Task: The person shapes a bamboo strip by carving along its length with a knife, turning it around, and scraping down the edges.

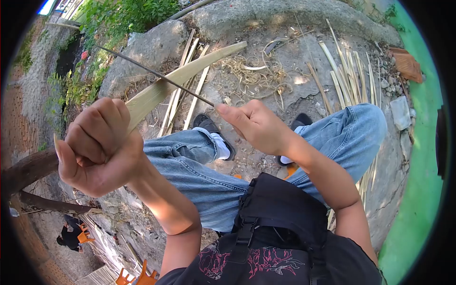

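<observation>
A thin dark metal rod (142, 66), perhaps a blade, slants from upper left down to my right hand (259, 127), whose thumb and fingers are closed on its lower end. The rod crosses a pale, curved wooden strip (190, 69), with a darker patch on the strip beside the crossing. My left hand (99, 147) is a fist in front of the strip's lower end, thumb sticking out. Its fingers face me and the far end of the rod stands beyond it. The strip's lower end is hidden behind this hand and wrist.
Curly shavings (251, 76) lie on the ground ahead. Long split strips (344, 76) lie at the right, others left of centre. A dark wooden pole (28, 171) enters at the left. A person (70, 233) is at the lower left near orange chairs (145, 275). A green wall (425, 156) stands right.
</observation>
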Demonstrator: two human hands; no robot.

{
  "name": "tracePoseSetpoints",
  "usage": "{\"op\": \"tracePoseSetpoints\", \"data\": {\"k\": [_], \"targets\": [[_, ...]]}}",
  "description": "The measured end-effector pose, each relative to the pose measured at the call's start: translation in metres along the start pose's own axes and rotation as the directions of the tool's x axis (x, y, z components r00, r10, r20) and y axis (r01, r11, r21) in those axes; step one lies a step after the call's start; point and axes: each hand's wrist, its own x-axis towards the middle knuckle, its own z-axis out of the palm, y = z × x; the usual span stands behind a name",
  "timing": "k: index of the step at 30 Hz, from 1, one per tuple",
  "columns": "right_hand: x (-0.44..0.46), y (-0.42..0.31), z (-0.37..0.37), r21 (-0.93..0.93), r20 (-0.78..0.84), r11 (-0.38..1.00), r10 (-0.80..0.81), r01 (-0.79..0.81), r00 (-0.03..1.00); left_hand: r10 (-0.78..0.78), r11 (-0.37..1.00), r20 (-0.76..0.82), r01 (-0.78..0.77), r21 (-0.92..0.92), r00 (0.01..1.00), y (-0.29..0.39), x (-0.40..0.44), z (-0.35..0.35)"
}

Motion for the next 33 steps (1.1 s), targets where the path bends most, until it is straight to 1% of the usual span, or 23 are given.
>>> {"op": "tracePoseSetpoints", "data": {"k": [1, 3, 5, 6, 9, 12, 13, 15, 17, 19, 20, 21, 22, 23, 26, 29, 31, 32, 33], "targets": [[0.011, 0.019, -0.008, 0.013, -0.033, 1.0, 0.014, -0.014, 0.999, -0.002, 1.0, 0.028, 0.002, 0.001, 1.0, 0.0, -0.001, -0.003], [0.039, 0.072, -0.037, -0.098, -0.115, 0.98, 0.159, -0.171, 0.981, -0.003, 1.0, 0.078, 0.001, 0.026, 0.997, 0.001, -0.002, -0.004], [0.043, 0.084, -0.06, -0.125, -0.179, 0.951, 0.257, -0.281, 0.95, -0.01, 0.998, 0.116, 0.003, 0.063, 0.993, 0.001, -0.003, 0.0], [0.046, 0.085, -0.068, -0.136, -0.216, 0.934, 0.299, -0.332, 0.93, -0.003, 0.999, 0.154, -0.006, 0.054, 0.988, 0.0, 0.001, 0.003], [0.016, 0.027, -0.055, -0.119, -0.048, 0.975, 0.185, -0.19, 0.982, -0.021, 0.999, 0.222, 0.015, 0.031, 0.975, 0.001, 0.002, 0.009], [-0.002, -0.006, -0.045, -0.117, 0.028, 0.992, 0.058, -0.054, 0.998, -0.041, 0.999, 0.332, 0.029, 0.041, 0.942, 0.003, 0.008, 0.014], [0.004, 0.004, -0.049, -0.133, -0.018, 0.982, 0.131, -0.132, 0.991, -0.036, 0.999, 0.344, 0.029, 0.026, 0.938, 0.003, 0.007, 0.014], [0.038, 0.048, -0.075, -0.169, -0.115, 0.948, 0.254, -0.271, 0.96, -0.002, 1.0, 0.367, 0.005, -0.006, 0.93, 0.003, 0.008, 0.012], [0.062, 0.094, -0.097, -0.229, -0.32, 0.882, 0.332, -0.413, 0.887, -0.008, 1.0, 0.378, 0.014, -0.012, 0.926, 0.003, 0.007, 0.014], [0.055, 0.082, -0.095, -0.223, -0.259, 0.899, 0.318, -0.377, 0.912, 0.004, 1.0, 0.376, 0.002, -0.014, 0.926, 0.001, 0.009, 0.015], [0.044, 0.077, -0.089, -0.22, -0.215, 0.902, 0.325, -0.37, 0.921, 0.005, 1.0, 0.309, -0.007, 0.004, 0.951, 0.001, 0.009, 0.012], [0.029, 0.059, -0.074, -0.156, -0.188, 0.928, 0.309, -0.339, 0.932, -0.007, 1.0, 0.238, 0.001, 0.023, 0.971, 0.002, 0.009, 0.01], [0.016, 0.047, -0.055, -0.092, -0.132, 0.967, 0.224, -0.237, 0.966, 0.004, 0.999, 0.17, -0.01, 0.038, 0.985, 0.001, 0.011, 0.007], [0.004, 0.037, -0.036, -0.019, -0.082, 0.991, 0.13, -0.132, 0.988, 0.0, 1.0, 0.073, 0.0, -0.001, 0.997, 0.0, 0.009, 0.009], [-0.015, 0.021, -0.001, 0.135, -0.037, 0.989, 0.063, -0.057, 0.997, -0.038, 0.999, -0.075, 0.038, -0.011, 0.996, 0.002, 0.01, 0.015], [-0.002, 0.062, 0.006, -0.004, -0.128, 0.997, 0.07, -0.071, 0.989, -0.049, 0.999, -0.157, 0.052, 0.013, 0.986, 0.002, 0.008, 0.019], [0.029, 0.118, -0.004, 0.032, -0.298, 0.979, 0.201, -0.201, 0.933, -0.029, 0.999, -0.285, 0.033, 0.01, 0.958, 0.0, 0.009, 0.012], [0.034, 0.131, -0.01, 0.021, -0.329, 0.973, 0.222, -0.228, 0.918, -0.014, 1.0, -0.345, 0.018, 0.009, 0.939, 0.0, 0.01, 0.01], [0.037, 0.127, -0.013, 0.016, -0.36, 0.967, 0.244, -0.255, 0.901, -0.016, 1.0, -0.318, 0.018, 0.001, 0.948, 0.001, 0.01, 0.009]]}}
